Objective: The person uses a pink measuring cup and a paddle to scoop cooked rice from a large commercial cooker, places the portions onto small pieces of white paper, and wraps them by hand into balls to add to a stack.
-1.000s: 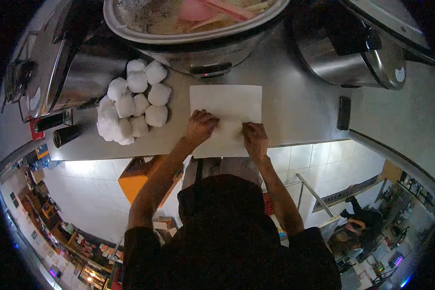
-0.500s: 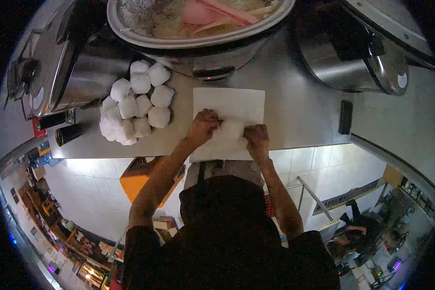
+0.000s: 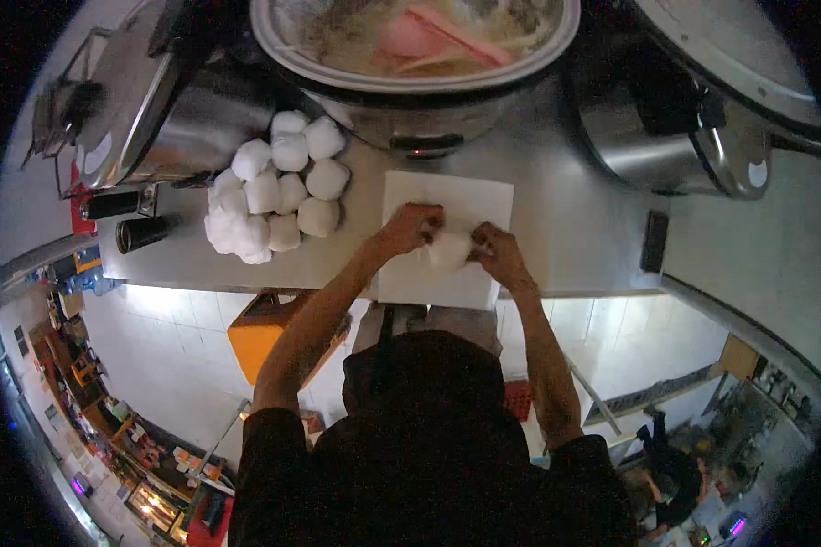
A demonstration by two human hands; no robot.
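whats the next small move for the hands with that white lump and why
Probably lift the white lump off the white sheet and set it with the pile of white balls to the left. Both the left hand and the right hand cup it, it already looks rounded like the others, and the pile sits close beside the sheet.

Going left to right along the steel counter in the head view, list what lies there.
Two dark cylinders → pile of white wrapped balls → left hand → white ball held over the white sheet → right hand → small dark flat thing.
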